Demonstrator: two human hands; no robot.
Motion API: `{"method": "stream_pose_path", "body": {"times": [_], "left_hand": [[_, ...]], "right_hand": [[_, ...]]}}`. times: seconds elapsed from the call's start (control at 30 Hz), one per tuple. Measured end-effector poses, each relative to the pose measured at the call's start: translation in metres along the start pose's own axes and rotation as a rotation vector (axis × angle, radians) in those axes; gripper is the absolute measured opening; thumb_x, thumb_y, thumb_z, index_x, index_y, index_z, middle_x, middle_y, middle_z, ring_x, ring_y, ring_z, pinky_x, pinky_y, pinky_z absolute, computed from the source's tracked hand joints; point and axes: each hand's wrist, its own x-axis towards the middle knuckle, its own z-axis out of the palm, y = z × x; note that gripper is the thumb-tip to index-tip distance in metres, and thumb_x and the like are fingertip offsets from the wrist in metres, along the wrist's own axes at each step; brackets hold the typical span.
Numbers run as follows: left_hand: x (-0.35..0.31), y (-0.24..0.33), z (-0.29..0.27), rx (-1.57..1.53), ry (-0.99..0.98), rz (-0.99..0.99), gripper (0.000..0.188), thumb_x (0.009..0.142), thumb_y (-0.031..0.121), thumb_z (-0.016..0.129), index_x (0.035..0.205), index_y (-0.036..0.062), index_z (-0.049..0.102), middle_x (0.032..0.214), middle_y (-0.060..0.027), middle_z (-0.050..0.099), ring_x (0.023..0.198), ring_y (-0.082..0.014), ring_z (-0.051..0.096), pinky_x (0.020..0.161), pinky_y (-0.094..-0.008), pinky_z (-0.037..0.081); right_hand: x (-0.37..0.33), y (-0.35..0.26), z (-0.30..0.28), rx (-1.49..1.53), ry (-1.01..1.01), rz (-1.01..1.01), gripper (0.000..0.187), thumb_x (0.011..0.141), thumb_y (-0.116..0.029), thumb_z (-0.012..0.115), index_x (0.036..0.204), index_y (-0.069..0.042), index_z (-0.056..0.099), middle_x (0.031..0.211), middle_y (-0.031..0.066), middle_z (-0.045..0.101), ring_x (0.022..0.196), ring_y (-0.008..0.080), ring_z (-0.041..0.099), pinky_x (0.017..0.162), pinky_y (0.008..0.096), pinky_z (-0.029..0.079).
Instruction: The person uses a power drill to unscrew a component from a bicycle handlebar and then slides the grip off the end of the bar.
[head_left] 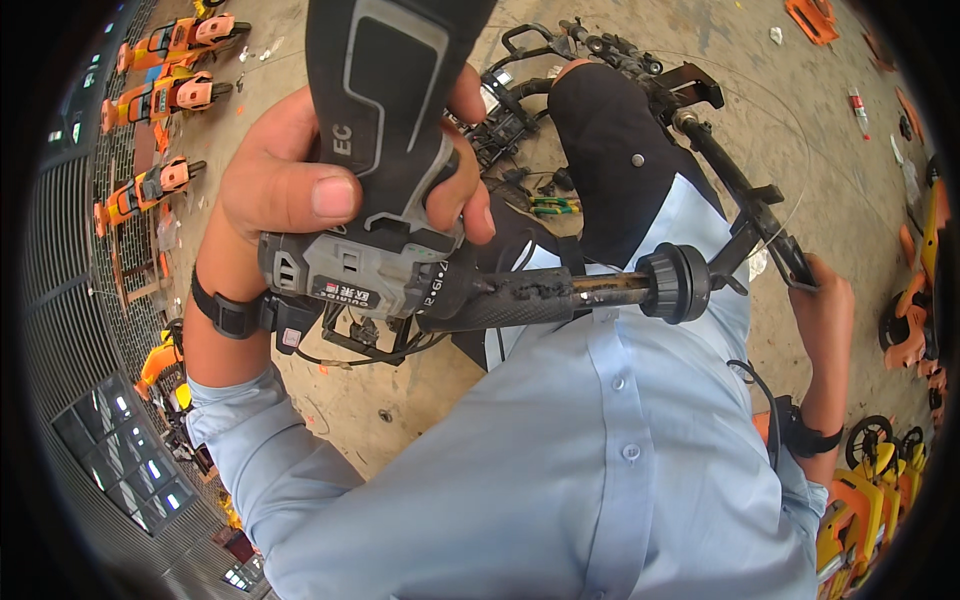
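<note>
My left hand (290, 190) is closed around a grey and black cordless drill (345, 265), its handle rising toward the top of the view. Next to the drill's numbered collar lies a worn black handlebar grip (530, 298), its surface torn. It sits on a rusty tube with a round black flange (677, 283). I cannot tell whether drill and grip touch. My right hand (826, 300) grips the lower end of a black metal bar (735, 180), which slants up and away in front of my knee. The fingertips there are partly hidden.
A tangle of black frame parts (505, 115) lies beyond my left hand, with green-handled tools (556, 206) on the concrete floor. Orange scooters (165, 98) stand at the left, and yellow ones (870, 500) at the lower right. A bottle (859, 112) lies at the far right.
</note>
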Motion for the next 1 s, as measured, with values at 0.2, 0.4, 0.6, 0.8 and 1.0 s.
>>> {"method": "stream_pose_path", "body": {"times": [0.2,0.4,0.6,0.8,1.0], "left_hand": [[-0.005,-0.010,0.006,-0.019,0.019,0.116,0.073,0.072,0.021,0.080,0.133,-0.0026,0.048,0.099,-0.0184,0.062,0.087,-0.0345,0.067,0.082,-0.0481,0.056],[-0.009,-0.015,0.003,-0.084,0.065,0.124,0.076,0.070,0.023,0.082,0.132,-0.0054,0.048,0.088,-0.0203,0.064,0.085,-0.0364,0.068,0.083,-0.0485,0.058],[-0.007,-0.018,-0.008,-0.099,-0.038,0.200,0.076,0.072,0.019,0.082,0.134,-0.0045,0.046,0.088,-0.0212,0.065,0.090,-0.0394,0.069,0.083,-0.0458,0.059],[-0.004,-0.024,-0.022,-0.113,-0.172,0.185,0.078,0.074,0.018,0.082,0.138,-0.0030,0.041,0.092,-0.0214,0.066,0.097,-0.0429,0.069,0.087,-0.0462,0.058],[-0.013,-0.023,-0.024,-0.156,-0.120,0.084,0.082,0.074,0.017,0.083,0.138,0.0006,0.035,0.091,-0.0190,0.066,0.102,-0.0447,0.069,0.093,-0.0484,0.054]], "right_hand": [[0.000,0.000,0.002,0.032,-0.011,0.065,0.030,0.078,0.000,0.065,0.106,-0.004,0.072,0.073,0.0214,0.063,0.065,0.0329,0.065,0.064,0.0383,0.050],[0.001,-0.002,0.003,0.047,-0.027,0.083,0.029,0.078,0.000,0.065,0.106,-0.003,0.072,0.071,0.0196,0.063,0.062,0.0293,0.064,0.063,0.0367,0.050],[0.000,-0.001,0.002,0.029,-0.013,0.059,0.027,0.079,-0.001,0.064,0.105,-0.003,0.072,0.071,0.0194,0.063,0.062,0.0275,0.063,0.064,0.0358,0.050],[-0.001,-0.001,0.004,0.027,-0.001,0.073,0.028,0.078,-0.001,0.065,0.105,-0.002,0.071,0.071,0.0202,0.061,0.061,0.0255,0.062,0.064,0.0349,0.050],[-0.001,0.001,0.004,0.030,-0.014,0.067,0.027,0.079,-0.001,0.065,0.105,-0.002,0.071,0.071,0.0196,0.060,0.061,0.0233,0.061,0.064,0.0345,0.049]]}}
